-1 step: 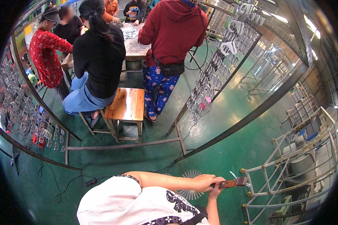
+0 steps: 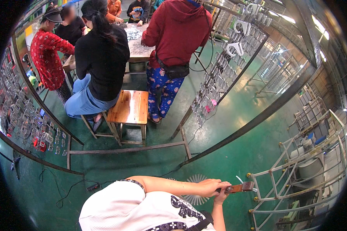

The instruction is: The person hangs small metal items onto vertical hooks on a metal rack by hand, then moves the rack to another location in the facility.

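At the lower right, my left hand (image 2: 210,188) reaches across my body and closes on the near end of a reddish-brown, bar-shaped thing (image 2: 236,188) with a pale metal end. I cannot make out its exact kind. Just below, my right hand (image 2: 220,197) closes around the same end, its fingers close to the left ones. A thin white strip (image 2: 239,179) sticks up beside the bar. Partly behind my left forearm shows a round white thing with radial slats (image 2: 196,184).
Dark metal frames hung with small metal parts (image 2: 219,73) stand ahead. A wooden stool (image 2: 128,107) is behind a low crossbar (image 2: 127,149). Several people work around a table (image 2: 138,50). A wheeled metal rack (image 2: 273,181) stands at right; cables (image 2: 59,188) cross the green floor.
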Motion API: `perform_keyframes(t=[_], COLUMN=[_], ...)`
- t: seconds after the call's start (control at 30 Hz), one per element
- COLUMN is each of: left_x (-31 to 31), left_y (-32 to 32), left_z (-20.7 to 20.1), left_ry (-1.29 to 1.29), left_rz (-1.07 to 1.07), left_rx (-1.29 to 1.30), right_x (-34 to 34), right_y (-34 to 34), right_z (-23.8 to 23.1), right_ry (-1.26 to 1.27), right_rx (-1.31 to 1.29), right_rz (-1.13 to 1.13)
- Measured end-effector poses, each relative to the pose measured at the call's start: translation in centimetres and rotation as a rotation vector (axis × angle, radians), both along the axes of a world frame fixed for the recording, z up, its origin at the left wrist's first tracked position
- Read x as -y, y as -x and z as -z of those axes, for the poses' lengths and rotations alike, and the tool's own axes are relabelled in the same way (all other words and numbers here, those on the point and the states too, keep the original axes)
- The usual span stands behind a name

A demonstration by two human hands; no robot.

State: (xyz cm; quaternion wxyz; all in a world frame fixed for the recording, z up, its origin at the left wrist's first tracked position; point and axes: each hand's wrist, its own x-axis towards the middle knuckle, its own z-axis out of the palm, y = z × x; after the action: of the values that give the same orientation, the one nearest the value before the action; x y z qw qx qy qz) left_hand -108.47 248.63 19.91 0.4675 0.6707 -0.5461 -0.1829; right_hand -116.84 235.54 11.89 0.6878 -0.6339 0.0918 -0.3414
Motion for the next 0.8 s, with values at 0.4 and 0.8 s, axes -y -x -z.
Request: perform_keyframes(t=[0.4, 0.8], left_x=[0.3, 0.2], left_y=[0.0, -0.5], left_z=[0.3, -0.3], left_ry=[0.061, -0.021], left_rz=[0.001, 0.002], left_rx=[-0.003, -0.015], right_x=[-0.2, -0.5], right_y=[-0.2, -0.7], right_z=[-0.4, -1.7], right_ry=[-0.042, -0.065], right_rx=[0.019, -0.042], right_rz=[0.018, 0.025])
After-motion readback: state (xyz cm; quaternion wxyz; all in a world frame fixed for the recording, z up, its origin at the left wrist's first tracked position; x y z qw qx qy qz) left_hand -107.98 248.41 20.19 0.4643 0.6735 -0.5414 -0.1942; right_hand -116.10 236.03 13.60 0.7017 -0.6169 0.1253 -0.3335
